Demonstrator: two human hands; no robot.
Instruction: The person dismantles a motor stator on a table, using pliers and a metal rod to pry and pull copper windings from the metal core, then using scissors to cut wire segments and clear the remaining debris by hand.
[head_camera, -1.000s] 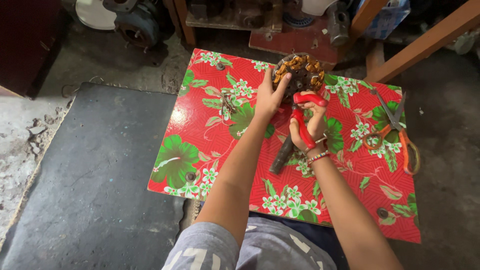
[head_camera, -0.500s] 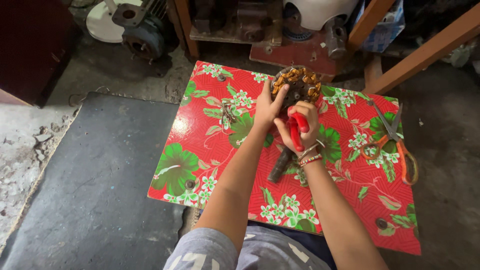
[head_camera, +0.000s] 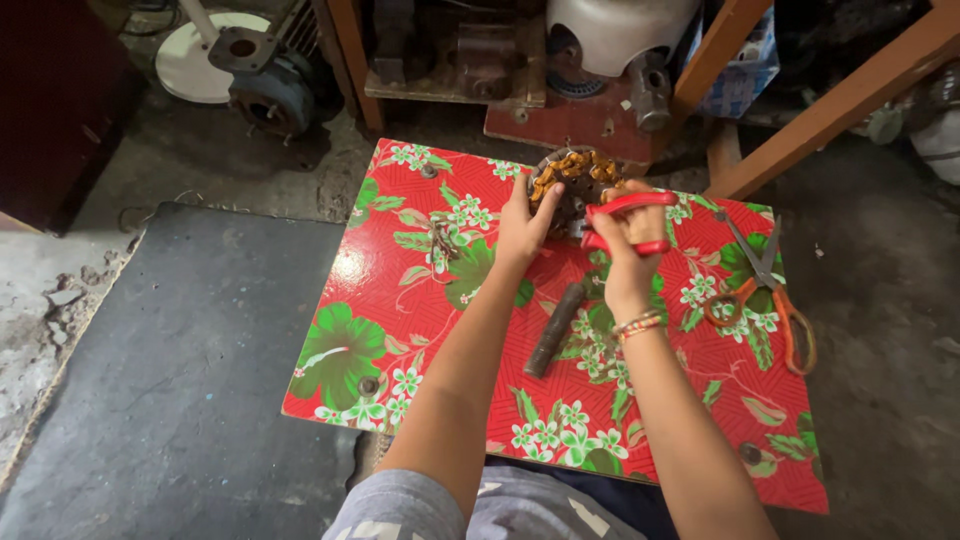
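Presently: left hand (head_camera: 522, 230) steadies copper-wound motor stator (head_camera: 570, 178) at far edge of red floral board (head_camera: 400, 290); right hand (head_camera: 628, 250) clenches red-handled pliers (head_camera: 625, 222) against it. Dark rod (head_camera: 555, 328), orange scissors (head_camera: 765, 285) nearby.

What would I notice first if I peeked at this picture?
Probably the bright red flowered board in the middle of the grey floor. At its far edge the left hand steadies a round motor part with copper windings, while the right hand squeezes red-handled pliers against it. Orange-handled scissors lie to the right.
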